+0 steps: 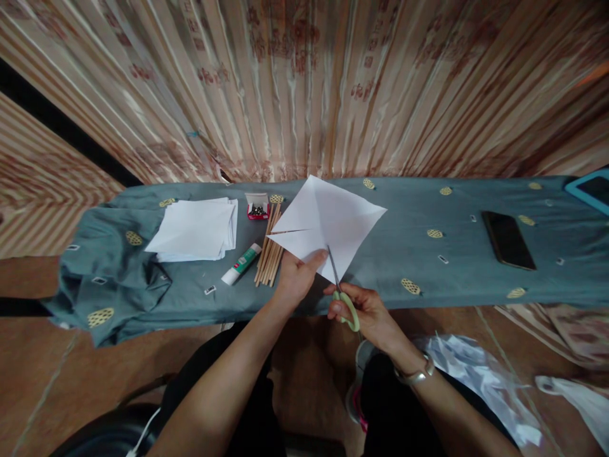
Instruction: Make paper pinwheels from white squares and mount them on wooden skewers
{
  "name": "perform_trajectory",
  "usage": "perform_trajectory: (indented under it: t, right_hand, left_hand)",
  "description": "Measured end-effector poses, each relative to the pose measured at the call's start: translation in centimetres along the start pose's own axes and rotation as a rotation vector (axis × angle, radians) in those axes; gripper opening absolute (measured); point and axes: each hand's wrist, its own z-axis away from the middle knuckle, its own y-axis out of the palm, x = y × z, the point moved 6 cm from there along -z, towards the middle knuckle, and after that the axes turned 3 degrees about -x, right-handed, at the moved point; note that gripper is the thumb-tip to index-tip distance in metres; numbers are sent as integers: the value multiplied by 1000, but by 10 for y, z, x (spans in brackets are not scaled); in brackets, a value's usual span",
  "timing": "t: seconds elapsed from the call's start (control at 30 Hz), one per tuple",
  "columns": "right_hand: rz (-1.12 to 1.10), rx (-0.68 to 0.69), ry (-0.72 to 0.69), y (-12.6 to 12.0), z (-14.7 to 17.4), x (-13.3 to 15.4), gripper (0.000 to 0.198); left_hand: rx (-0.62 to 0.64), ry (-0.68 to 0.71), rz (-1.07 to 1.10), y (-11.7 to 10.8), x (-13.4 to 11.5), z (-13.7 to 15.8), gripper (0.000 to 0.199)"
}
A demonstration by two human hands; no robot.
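Note:
My left hand grips a square sheet of white paper near its lower edge, thumb on top. The sheet is turned cornerwise, with faint creases and a slit running in from its left corner. Green-handled scissors are in my right hand, fingers closed round the handles. Their blades lie at the paper's lower corner, pointing toward its middle. Just left of the sheet are several thin wooden sticks, partly covered by paper and hand. A glue stick lies beside them.
A stack of white paper sits on the left of the cloth-covered table. Behind the sticks stands an open red box of small metal pieces. To the right lie a dark phone and a blue-edged device. Paper scraps are on the floor.

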Motion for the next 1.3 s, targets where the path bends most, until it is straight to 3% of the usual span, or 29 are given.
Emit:
perform_trajectory:
  t: [1.3]
  right_hand:
    - [-52, -37, -32, -4, -3, 1, 35]
  left_hand:
    - [72, -72, 6, 9, 10, 7, 16]
